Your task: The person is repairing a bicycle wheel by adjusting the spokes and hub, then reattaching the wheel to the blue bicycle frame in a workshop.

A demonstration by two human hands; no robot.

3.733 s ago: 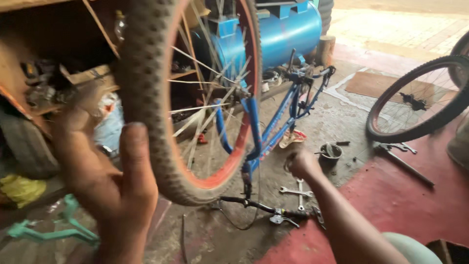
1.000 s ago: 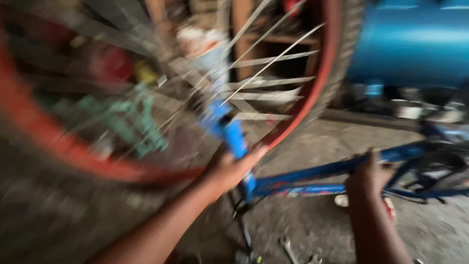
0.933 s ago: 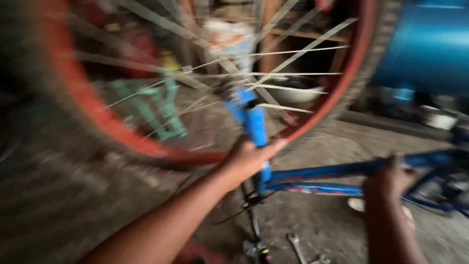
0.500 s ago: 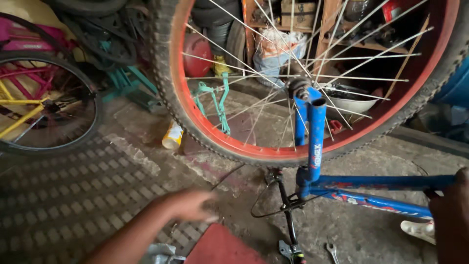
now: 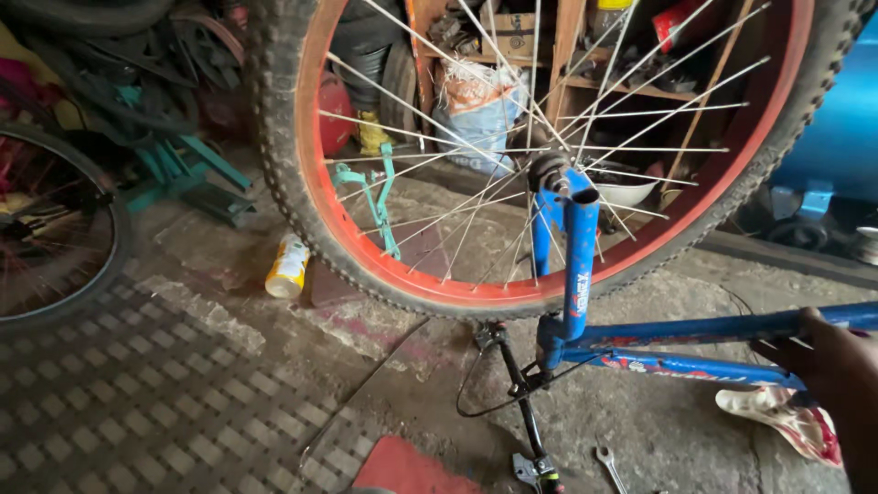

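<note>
Upturned blue bicycle frame (image 5: 695, 327) stands handlebars-down on a workshop floor, its fork (image 5: 574, 265) rising to the hub of a red-rimmed wheel (image 5: 549, 155) with a knobbly tyre that fills the top of the view. The person's right hand (image 5: 828, 366) is closed around the frame's upper tube at the right edge. The left hand, which half a second ago reached low toward the patterned floor and shortly before that gripped the fork, has dropped out of sight, so whether it is open or closed cannot be told. With that hand gone, the frame is now steadied from one side only, and the spokes read sharp rather than blurred, suggesting the wheel has come to rest.

Counted: one mounted wheel; one second wheel (image 5: 55, 229), dark-tyred, at the left edge; two spanners on the floor, one (image 5: 608, 465) near the handlebar stem (image 5: 523, 412) and another (image 5: 530, 471) touching its foot; one yellow-and-white bottle (image 5: 287, 265) lying beside the tyre; one teal metal piece (image 5: 377, 197) seen through the spokes; one pale sandal (image 5: 777, 416) below the frame; one white bowl (image 5: 626, 192) and one white sack (image 5: 480, 101) by the wooden shelves behind.
</note>
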